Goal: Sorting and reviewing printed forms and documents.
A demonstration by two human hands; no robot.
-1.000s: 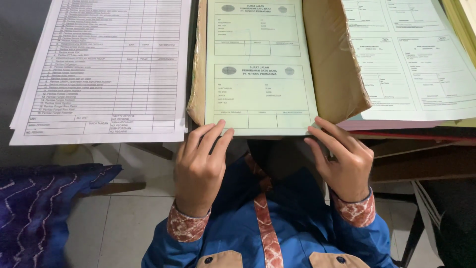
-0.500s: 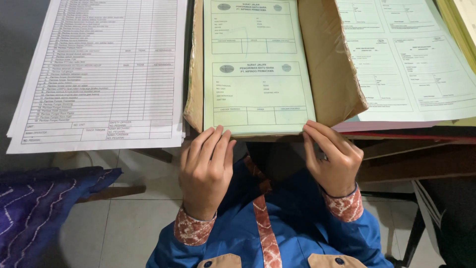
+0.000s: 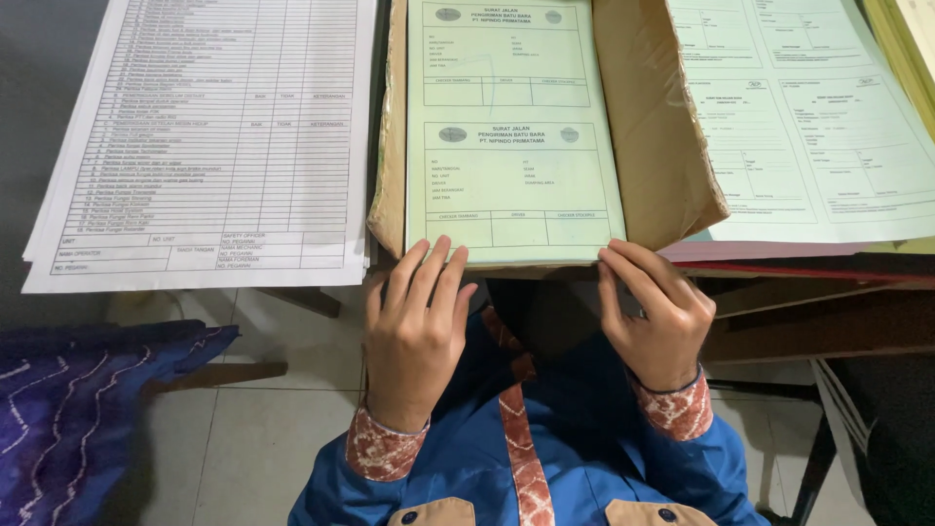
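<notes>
Both hands sit at the near edge of the pale green stack of printed form sheets [image 3: 514, 146], which lies in an open brown cardboard wrapper [image 3: 653, 127] hanging slightly over the edge of the tabletop. The left hand [image 3: 417, 331] has its fingers stretched flat and together, tips resting on the bottom margin of the top sheet; its grip is not closed on anything, only pressing. The right hand [image 3: 654, 312] is curled at the stack's lower right corner, fingertips at the paper edge just beside the wrapper's flap; whether that grip pinches a sheet or merely touches the edge cannot be told from here. Judging by this, the green stack is already unwrapped and squared in its wrapper, with no sheet lifted or drawn out yet, so any sorting or counting of it seems to be at its beginning. Left of the wrapper lies a thick white stack of checklist sheets [image 3: 209, 146], just beside it; to the right are light green forms spread flat [image 3: 808, 136] over reddish folders [image 3: 779, 255]. Below, blue sleeves with patterned red cuffs [image 3: 380, 453] and a purple patterned cloth [image 3: 78, 409] above the tiled floor [image 3: 243, 429].
</notes>
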